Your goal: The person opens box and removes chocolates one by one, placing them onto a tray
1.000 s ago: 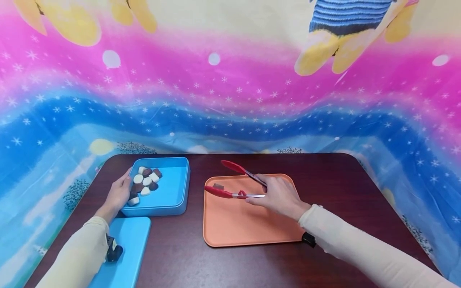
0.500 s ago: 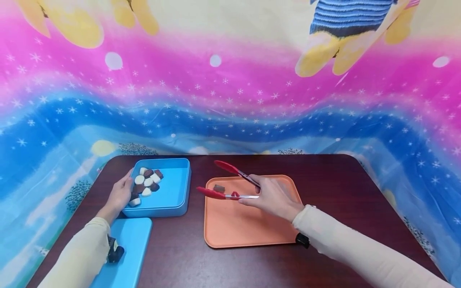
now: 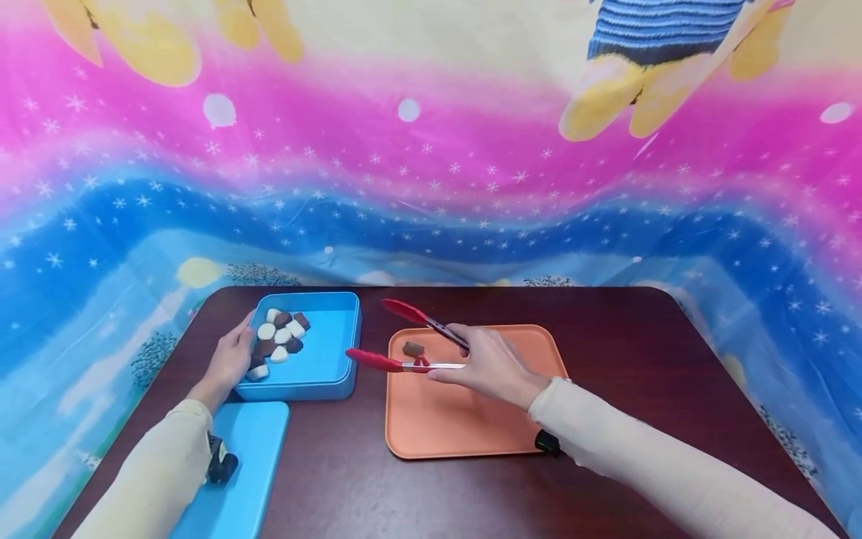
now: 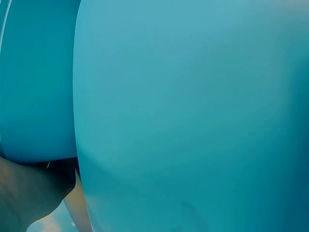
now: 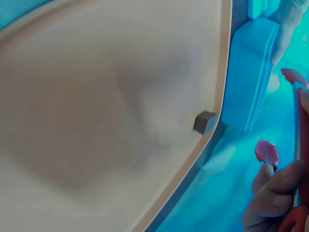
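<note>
Left hand (image 3: 230, 356) gripping blue box (image 3: 299, 393), right hand (image 3: 497, 367) grasping tongs (image 3: 412, 367), tips (image 3: 374, 360) between hands

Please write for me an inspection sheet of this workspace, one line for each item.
Surface: dark reddish-brown table.
Job's things: blue box with white and brown pieces; orange tray with one brown block near its far left corner; red-tipped tongs, spread, gripping nothing.
Clutter: flat blue panel, perhaps a lid, on the box's near side.
Grippers: left hand grips the blue box's left side; right hand holds the tongs.
Cables: nothing seen.
Surroundings: printed fabric backdrop behind and beside the table.
</note>
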`<action>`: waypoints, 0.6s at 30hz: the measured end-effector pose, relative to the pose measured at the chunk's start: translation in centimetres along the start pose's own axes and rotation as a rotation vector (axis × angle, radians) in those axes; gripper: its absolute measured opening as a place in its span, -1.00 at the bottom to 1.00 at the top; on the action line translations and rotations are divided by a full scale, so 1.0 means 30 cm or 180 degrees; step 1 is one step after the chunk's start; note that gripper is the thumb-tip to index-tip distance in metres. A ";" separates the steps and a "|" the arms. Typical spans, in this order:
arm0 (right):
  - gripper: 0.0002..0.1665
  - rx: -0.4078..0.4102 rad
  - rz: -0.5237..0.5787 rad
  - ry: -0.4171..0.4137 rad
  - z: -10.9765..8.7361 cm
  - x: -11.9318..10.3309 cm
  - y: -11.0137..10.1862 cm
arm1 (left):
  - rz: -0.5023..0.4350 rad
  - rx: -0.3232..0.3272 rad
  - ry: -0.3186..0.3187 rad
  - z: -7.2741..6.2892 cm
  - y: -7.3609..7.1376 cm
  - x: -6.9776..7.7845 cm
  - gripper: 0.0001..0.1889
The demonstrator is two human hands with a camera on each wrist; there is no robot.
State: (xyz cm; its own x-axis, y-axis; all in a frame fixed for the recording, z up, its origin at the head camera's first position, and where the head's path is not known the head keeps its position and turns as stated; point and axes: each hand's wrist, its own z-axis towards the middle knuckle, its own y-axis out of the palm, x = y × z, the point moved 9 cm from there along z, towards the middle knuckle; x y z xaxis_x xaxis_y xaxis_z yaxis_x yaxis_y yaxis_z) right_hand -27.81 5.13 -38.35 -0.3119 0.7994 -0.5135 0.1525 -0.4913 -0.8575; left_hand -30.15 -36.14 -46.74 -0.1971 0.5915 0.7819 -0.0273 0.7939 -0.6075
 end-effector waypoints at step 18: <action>-0.11 -0.0039 0.0048 -0.0236 0.066 -0.097 0.069 | 0.0003 -0.0016 0.0006 0.001 0.000 0.002 -0.39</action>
State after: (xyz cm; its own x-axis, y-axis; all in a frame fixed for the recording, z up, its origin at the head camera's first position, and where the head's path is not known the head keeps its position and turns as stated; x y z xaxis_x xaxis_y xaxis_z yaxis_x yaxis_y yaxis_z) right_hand -28.44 1.09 -38.57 -0.3781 0.7639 -0.5230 0.1692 -0.4984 -0.8503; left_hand -30.19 -36.11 -46.70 -0.1952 0.5924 0.7816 -0.0222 0.7941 -0.6074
